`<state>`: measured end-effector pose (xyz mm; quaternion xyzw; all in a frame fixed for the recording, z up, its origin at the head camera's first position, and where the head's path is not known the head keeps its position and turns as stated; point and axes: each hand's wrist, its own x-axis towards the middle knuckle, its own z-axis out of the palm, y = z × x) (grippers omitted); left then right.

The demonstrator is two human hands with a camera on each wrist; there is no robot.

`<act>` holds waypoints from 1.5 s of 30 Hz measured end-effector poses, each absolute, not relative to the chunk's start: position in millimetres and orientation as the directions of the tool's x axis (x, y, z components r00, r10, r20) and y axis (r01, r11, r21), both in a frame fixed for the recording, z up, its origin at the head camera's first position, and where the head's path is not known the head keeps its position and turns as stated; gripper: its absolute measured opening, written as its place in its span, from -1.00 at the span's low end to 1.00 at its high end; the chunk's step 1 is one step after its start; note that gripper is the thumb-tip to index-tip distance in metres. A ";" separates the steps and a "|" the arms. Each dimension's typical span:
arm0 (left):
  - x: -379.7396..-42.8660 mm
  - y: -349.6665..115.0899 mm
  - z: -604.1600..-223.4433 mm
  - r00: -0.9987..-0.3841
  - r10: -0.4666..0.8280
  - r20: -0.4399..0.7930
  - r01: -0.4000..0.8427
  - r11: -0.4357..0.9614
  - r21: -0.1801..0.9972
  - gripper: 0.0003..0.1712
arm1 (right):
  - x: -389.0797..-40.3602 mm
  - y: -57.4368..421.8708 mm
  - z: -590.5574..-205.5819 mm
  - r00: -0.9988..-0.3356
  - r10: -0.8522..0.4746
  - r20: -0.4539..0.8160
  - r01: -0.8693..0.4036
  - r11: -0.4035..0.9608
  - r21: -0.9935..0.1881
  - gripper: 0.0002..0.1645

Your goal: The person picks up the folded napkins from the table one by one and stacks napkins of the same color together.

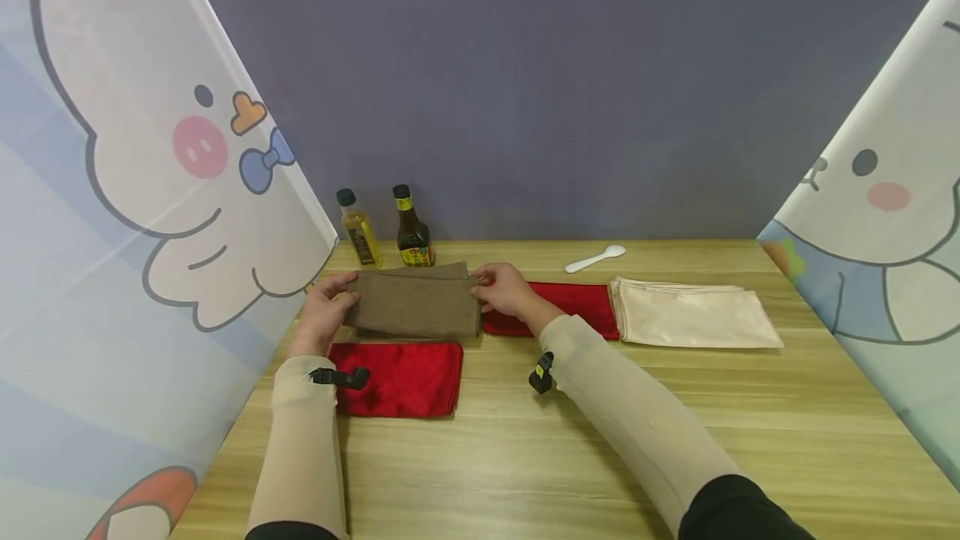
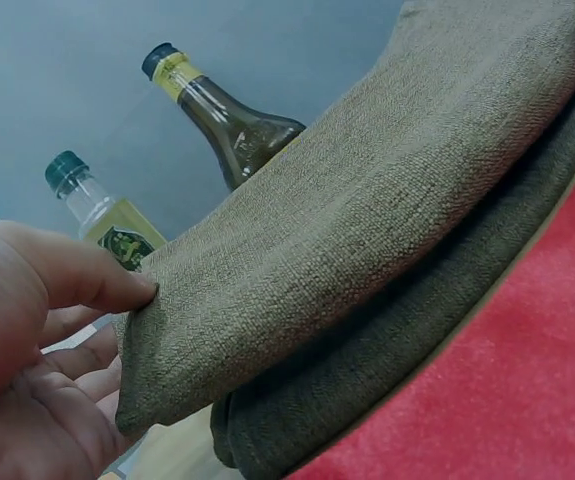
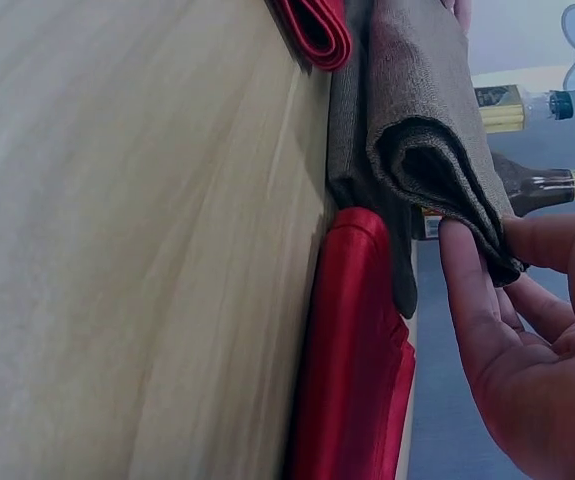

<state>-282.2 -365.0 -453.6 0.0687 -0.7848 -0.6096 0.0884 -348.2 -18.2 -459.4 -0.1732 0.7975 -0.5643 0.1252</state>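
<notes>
1. The left hand [image 1: 322,311] pinches the left end of the brown cloth [image 1: 412,305].
2. The right hand [image 1: 508,290] pinches its right end.
3. The folded cloth is held over a lower brown layer [image 2: 337,400], between the dark bottle [image 1: 413,237] and the near red cloth [image 1: 397,382] on the bench [image 1: 465,473].

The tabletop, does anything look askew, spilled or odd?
Nothing looks spilled, but the upper brown cloth, pinched by the left hand and right hand, is out of line with the brown layer beneath. The white spoon lies slanted behind the farther red cloth.
</notes>
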 end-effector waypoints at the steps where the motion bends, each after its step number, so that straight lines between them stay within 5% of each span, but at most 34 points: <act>1: -285.1 -366.9 -458.6 -0.973 -0.222 0.066 0.005 0.267 0.964 -0.42 | -349.5 -18.3 -459.9 -0.910 -0.414 -0.004 -0.137 0.310 -0.941 -0.53; 29: -298.4 -367.9 -479.7 -0.978 -0.191 0.080 -0.022 0.478 0.878 -0.42 | -359.2 -19.2 -471.8 -0.924 -0.377 0.061 -0.288 0.585 -0.758 -0.64; 45: -295.1 -368.7 -478.3 -0.982 -0.184 0.030 -0.060 0.463 0.884 -0.37 | -360.1 -19.2 -475.3 -0.922 -0.381 0.067 -0.299 0.593 -0.748 -0.68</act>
